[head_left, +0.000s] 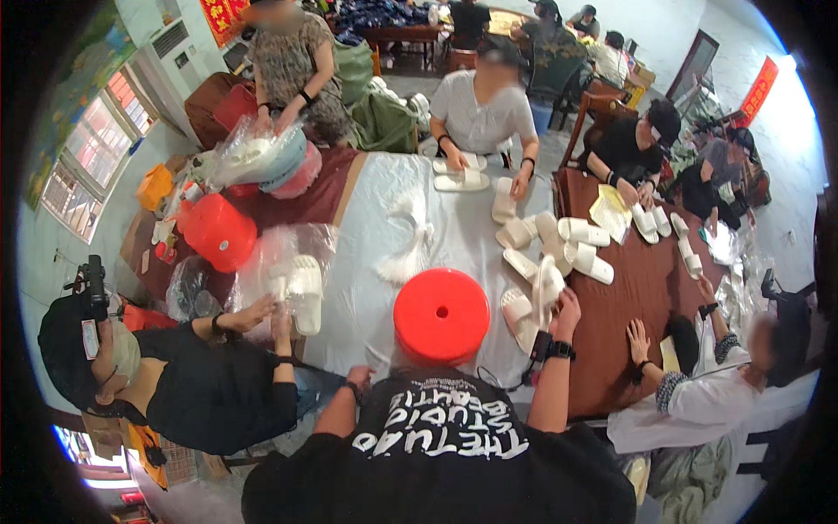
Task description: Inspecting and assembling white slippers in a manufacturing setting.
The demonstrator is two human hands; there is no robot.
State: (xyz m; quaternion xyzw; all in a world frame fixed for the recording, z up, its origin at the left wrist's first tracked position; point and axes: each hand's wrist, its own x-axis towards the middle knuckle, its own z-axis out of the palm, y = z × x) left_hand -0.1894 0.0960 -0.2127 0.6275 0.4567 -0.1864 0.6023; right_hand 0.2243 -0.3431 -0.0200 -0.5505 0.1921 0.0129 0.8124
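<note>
Reaching over the table's right half, my right hand (pixel 566 316) is closed on the edge of a cream slipper (pixel 547 281), which stands tilted up above the others. Beneath and beside it lies a loose pile of cream slippers (pixel 520 320), some with soles up. My left hand (pixel 360 377) rests low at the near table edge, left of a round red plastic stool (pixel 442 319); its fingers are too small and partly hidden to read. Beyond the stool, a bundle of thin white strands (pixel 408 237) is spread on the pale table cover (pixel 349 288).
A person at left handles bagged slippers (pixel 301 288) near another red stool (pixel 220 232). Across the table, one person touches a slipper pair (pixel 461 177); others work at the brown-covered table (pixel 620 306) on the right. Far left, someone holds a plastic bag (pixel 257 153) over stacked basins.
</note>
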